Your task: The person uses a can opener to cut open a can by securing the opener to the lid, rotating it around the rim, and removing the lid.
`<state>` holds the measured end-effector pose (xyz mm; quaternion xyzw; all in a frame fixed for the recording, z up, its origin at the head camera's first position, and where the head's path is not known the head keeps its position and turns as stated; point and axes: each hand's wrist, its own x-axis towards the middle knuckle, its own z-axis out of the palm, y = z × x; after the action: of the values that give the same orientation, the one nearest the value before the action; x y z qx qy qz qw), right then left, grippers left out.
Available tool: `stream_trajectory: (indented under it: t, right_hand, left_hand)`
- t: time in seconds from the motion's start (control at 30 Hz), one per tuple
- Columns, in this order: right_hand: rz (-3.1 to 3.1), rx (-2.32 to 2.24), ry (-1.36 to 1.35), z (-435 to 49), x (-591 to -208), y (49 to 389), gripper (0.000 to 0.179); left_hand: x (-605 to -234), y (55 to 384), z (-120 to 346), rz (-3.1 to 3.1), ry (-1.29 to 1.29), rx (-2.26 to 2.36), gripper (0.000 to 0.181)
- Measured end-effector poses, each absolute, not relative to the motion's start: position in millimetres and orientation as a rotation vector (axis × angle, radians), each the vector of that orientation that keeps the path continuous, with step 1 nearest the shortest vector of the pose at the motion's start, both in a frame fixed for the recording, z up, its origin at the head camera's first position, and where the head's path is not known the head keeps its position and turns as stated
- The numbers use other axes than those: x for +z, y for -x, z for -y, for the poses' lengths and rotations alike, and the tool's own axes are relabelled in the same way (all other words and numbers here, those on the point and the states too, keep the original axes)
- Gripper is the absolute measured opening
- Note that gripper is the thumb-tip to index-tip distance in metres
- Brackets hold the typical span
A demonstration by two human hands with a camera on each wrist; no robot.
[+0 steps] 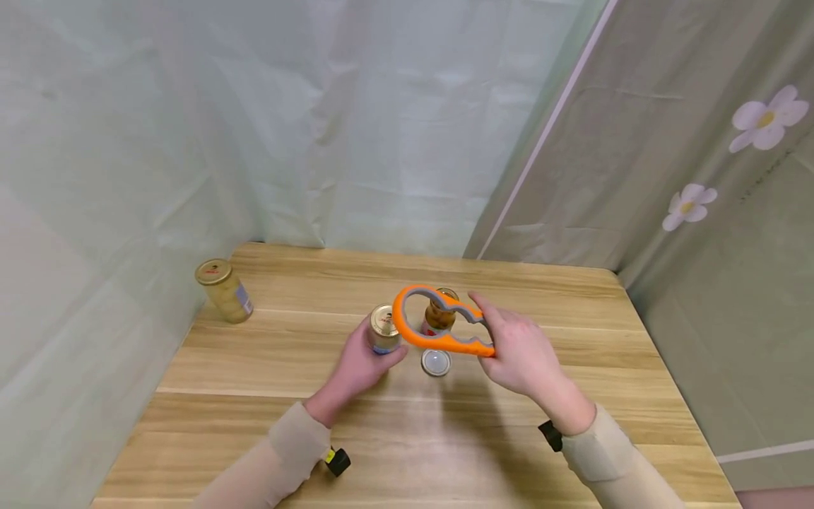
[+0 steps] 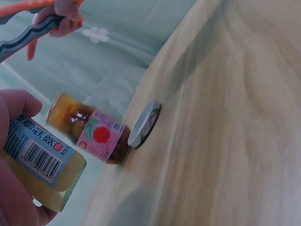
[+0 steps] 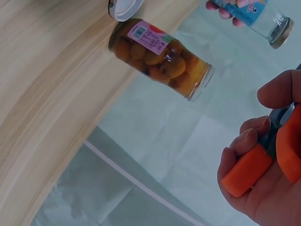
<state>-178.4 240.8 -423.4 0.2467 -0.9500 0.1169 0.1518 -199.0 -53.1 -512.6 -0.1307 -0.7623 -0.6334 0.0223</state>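
Observation:
My left hand (image 1: 361,360) grips a glass jar (image 1: 384,331) with a gold lid and a blue barcode label (image 2: 41,155); in the left wrist view the jar is raised off the table. In my right hand (image 1: 523,352) is an orange jar opener (image 1: 439,341) with grey toothed inner edges, held by its handle end. Its loop hangs just right of the gold lid, and whether they touch I cannot tell. Behind the opener stands a lidless jar of dark round fruit (image 3: 160,59) with a pink label. A loose lid (image 1: 436,363) lies on the table in front of that jar.
Another gold-lidded jar (image 1: 225,290) of pale contents stands at the table's far left edge. The wooden table (image 1: 280,424) is bordered by pale sheeting (image 1: 356,141) at the back and both sides.

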Motion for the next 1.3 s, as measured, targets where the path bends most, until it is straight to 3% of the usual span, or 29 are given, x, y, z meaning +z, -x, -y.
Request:
stream_trajectory:
  t: [0.33,1.3]
  right_hand:
    - [2.682,0.259,-0.74,-231,-417,177,0.102]
    - [2.739,0.138,-0.791,-213,-420,171,0.101]
  left_hand:
    - [-516,194,36,2.367,0.562,-1.916,0.049]
    - [-519,178,4,2.251,0.747,-2.172,0.067]
